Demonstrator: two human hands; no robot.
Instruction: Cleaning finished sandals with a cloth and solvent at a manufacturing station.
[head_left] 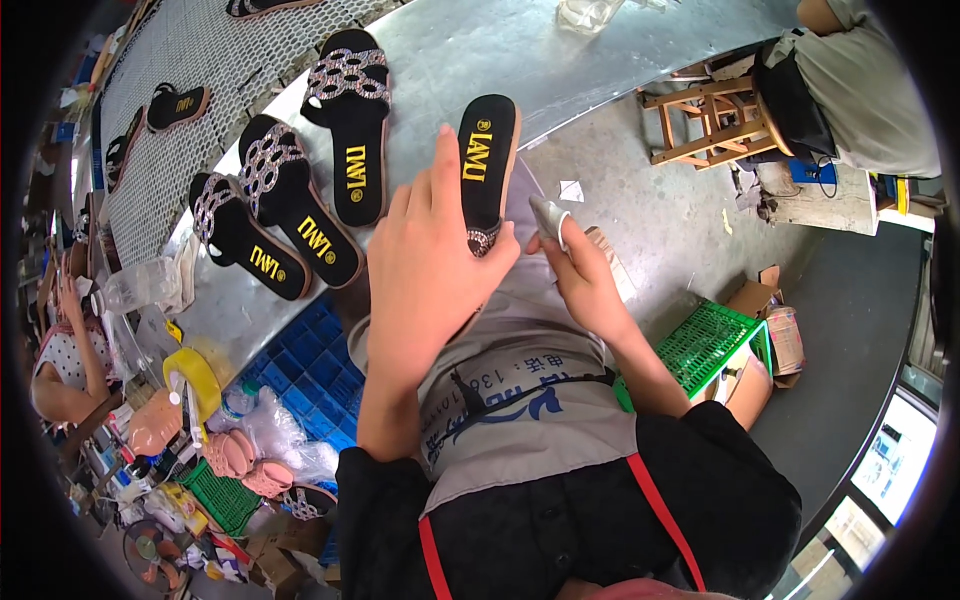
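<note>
My left hand (425, 265) grips a black slide sandal (487, 150), its heel end pointing away from me. Gold lettering marks the insole. The sandal's glittery strap (482, 240) shows beside my thumb; the rest lies hidden under the hand. Just right of the sandal, my right hand (585, 285) is closed, with a pale grey cloth (549, 216) wrapped over a fingertip. Three similar sandals with rhinestone straps lie on the metal table to the left: one (357, 140) upright in line, another (300, 205) slanted, the last (248, 235) at the outer side.
The metal table (450, 50) meets a mesh-covered conveyor (235, 75) carrying more sandals. Below stand a blue crate (310, 350) and a yellow tape roll (195, 380). To the right are a green crate (705, 345) and a wooden stool (715, 120) with a seated person.
</note>
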